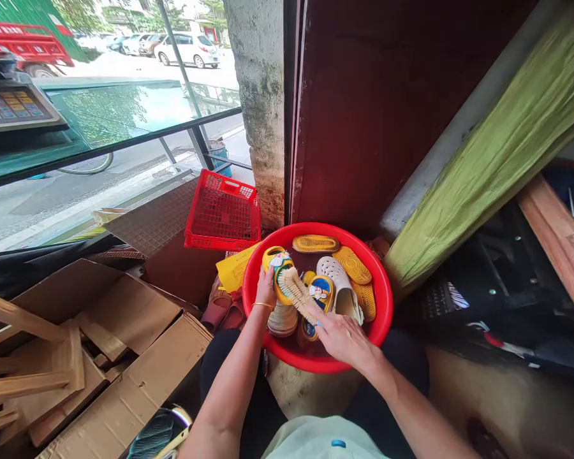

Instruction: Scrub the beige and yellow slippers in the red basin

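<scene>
My left hand point(266, 286) grips a yellow and blue slipper point(278, 260) by its side, above the left part of a red basin point(384, 293). A scrubbing brush point(296, 290) with pale bristles is held in my right hand point(342, 338), its head against the slipper's opening. Below lie a white clog point(335, 274), a yellow and blue slipper with a cartoon figure point(321, 290), and several yellow slippers, among them one sole-up point(316, 243) at the far rim. Dark water shows between the shoes. My right fingers partly cover the brush handle.
A red plastic crate point(224, 213) stands behind the basin to the left. Cardboard point(157, 347) and wooden pieces point(52, 363) fill the left side. A dark red door point(363, 115) and a green curtain point(483, 172) rise behind and to the right. More shoes point(222, 312) lie left of the basin.
</scene>
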`<state>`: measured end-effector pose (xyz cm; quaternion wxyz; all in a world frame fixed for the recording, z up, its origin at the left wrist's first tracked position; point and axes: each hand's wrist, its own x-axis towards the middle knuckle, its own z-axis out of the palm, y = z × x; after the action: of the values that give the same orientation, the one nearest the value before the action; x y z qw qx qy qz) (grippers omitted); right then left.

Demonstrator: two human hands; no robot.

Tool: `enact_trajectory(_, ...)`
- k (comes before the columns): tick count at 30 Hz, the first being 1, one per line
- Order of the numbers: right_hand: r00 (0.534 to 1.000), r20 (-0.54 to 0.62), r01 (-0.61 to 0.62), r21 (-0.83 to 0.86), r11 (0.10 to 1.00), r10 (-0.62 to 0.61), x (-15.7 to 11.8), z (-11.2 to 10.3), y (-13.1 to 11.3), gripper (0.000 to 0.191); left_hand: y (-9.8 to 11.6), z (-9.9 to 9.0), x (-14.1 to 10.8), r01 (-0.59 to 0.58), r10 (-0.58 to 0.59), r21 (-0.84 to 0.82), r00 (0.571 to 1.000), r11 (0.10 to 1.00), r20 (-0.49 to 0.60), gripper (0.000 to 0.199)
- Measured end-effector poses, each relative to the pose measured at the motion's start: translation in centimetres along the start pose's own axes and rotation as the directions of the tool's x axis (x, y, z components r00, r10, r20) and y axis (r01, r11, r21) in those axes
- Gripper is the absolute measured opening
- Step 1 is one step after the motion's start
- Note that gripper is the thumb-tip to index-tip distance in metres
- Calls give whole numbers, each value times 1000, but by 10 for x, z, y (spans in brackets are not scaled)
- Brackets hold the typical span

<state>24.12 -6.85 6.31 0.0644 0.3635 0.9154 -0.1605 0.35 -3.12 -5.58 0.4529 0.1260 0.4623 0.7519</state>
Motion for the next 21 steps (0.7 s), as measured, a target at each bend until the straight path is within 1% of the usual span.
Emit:
enact_trajectory(2,998,63,5,-53,999,-2,2,-5,-5,68,-5,-1,-2,-112,117,127,992,986,-38,58)
enact_trajectory(3,996,86,4,-68,998,2,7,-6,-8,69,-8,-2,-3,-151,160,190,986,970,-34,57)
enact_trajectory(5,995,99,-17,-73,997,24,23,-9,-15,68,-15,-2,-7,-210,218,309,976,927,9,57)
enact_trajectory(7,994,86,-60,-53,997,64,45,-11,-21,64,-21,-2,-11,-247,246,391,968,887,53,58)
enact_trajectory(9,992,81,-91,-27,996,93,64,-12,-24,59,-25,-2,-15,-268,265,431,962,862,68,59)
enact_trajectory(11,994,92,-65,-4,998,65,73,-10,-23,58,-25,-2,-17,-285,283,447,956,848,74,58)
enact_trajectory(12,994,103,-39,9,999,38,73,-8,-22,59,-24,-3,-17,-291,289,451,954,844,76,58)
enact_trajectory(14,991,130,13,45,999,-19,63,-1,-17,62,-20,-4,-15,-289,299,450,953,845,50,57)
enact_trajectory(17,988,143,46,98,994,-60,34,8,-5,67,-12,-8,-5,-270,326,450,944,851,-50,57)
enact_trajectory(19,986,152,47,118,992,-65,12,8,7,70,-6,-11,4,-262,335,502,940,824,-59,61)
enact_trajectory(21,987,152,29,166,986,-55,-7,4,21,69,0,-14,12,-236,330,574,942,784,-64,64)
